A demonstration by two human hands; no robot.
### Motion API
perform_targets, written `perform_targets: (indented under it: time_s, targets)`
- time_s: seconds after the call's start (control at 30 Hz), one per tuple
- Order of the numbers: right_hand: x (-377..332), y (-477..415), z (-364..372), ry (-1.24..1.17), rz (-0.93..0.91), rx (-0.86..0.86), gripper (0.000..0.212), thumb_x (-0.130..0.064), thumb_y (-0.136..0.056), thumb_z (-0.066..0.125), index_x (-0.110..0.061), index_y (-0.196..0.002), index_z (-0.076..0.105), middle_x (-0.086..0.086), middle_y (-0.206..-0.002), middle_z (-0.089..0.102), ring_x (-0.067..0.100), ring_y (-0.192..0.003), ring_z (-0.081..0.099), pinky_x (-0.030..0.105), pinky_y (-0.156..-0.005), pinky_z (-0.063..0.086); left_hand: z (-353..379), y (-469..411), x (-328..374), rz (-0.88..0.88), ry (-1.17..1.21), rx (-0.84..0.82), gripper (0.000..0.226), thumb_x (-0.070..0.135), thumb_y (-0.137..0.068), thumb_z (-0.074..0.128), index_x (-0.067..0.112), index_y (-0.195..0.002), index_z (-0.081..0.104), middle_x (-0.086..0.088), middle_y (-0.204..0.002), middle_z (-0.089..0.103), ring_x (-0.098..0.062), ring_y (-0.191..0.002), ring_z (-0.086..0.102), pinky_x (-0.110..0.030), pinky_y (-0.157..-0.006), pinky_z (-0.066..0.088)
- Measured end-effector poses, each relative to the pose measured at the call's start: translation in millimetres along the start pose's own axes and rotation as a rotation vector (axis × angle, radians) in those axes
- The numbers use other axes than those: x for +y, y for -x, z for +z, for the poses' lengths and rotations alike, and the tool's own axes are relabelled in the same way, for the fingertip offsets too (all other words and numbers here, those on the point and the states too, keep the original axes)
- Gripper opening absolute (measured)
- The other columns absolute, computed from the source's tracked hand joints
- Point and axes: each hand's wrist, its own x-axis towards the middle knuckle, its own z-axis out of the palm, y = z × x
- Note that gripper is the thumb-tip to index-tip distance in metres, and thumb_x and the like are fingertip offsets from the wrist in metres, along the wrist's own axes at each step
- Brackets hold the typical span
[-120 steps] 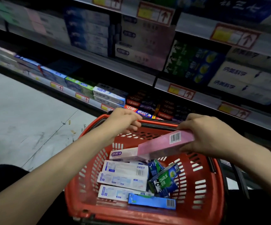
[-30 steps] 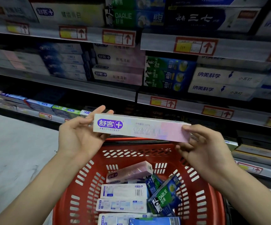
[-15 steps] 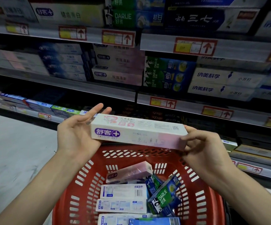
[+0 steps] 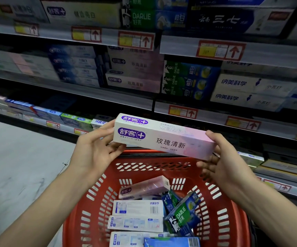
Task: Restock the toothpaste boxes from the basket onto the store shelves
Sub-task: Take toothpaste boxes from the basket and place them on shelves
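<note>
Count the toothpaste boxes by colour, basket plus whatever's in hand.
Held pink box: 1
Pink box in red basket: 1
White boxes: 3
Green-blue Darlie boxes: 2
Light blue box: 1
Total: 8

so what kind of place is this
Most likely a shop's toothpaste aisle: shelves stacked with toothpaste boxes, price tags along the shelf edges, and a red shopping basket under the pink-and-white box held by left hand and right hand.
</note>
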Motion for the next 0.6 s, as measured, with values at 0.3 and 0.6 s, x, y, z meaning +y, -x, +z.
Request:
perform_targets:
  time_s: [0.3, 0.6]
  targets:
    - [5.0, -0.2, 15.0, 0.189, -0.015, -0.053, 0.062, -0.071, -0.099, 0.039, -0.017, -0.112, 0.065, 0.010, -0.069, 0.064, 0.020, -0.055, 0.060, 0.031, -0.057, 0.046, -4.5, 3.4, 3.7, 0.072, -0.035, 0.086, 0.022, 0.026, -0.094, 0.065, 0.019, -0.112, 0.075, -0.008, -0.104, 0.075, -0.016, -0.089, 0.065, -0.033, -0.086, 0.052]
    - [6.5, 4.0, 36.3, 0.325, -0.160, -0.132, 0.045, -0.057, -0.094, 0.063, -0.015, -0.111, 0.067, 0.009, -0.071, 0.072, 0.024, -0.065, 0.069, 0.038, -0.070, 0.054, -24.8, 4.1, 8.4, 0.138, -0.044, 0.190, 0.051, 0.035, -0.097, 0.064, 0.014, -0.144, 0.055, -0.010, -0.115, 0.075, -0.016, -0.089, 0.068, -0.032, -0.081, 0.051]
